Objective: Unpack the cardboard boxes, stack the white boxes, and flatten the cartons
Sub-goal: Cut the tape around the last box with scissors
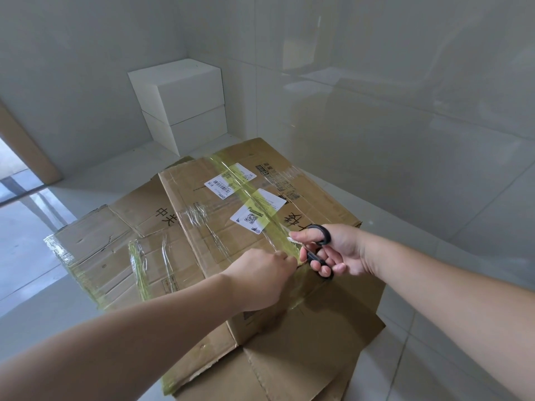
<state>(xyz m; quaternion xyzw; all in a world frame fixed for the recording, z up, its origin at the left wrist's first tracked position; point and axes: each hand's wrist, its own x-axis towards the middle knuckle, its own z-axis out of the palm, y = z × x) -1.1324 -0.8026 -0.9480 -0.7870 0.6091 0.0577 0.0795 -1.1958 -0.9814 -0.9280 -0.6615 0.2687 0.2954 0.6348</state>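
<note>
Two white boxes (181, 108) already stacked in corner. Sealed carton (260, 215) on floor, tape uncut; right hand (333, 250) grips scissors (320, 250) at seam, left hand (260, 273) pinches tape (254, 198). Flattened cardboard (115, 235) beside; unpacking remains.

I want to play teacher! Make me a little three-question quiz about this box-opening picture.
1. True or false: the right hand holds black scissors.
2. How many white boxes are stacked in the corner? A) one B) two C) four
3. Fill in: the left hand pinches the yellowish ____ on the sealed carton.

Key: 1 true; 2 B; 3 tape. A flattened carton lies beside it.
</note>
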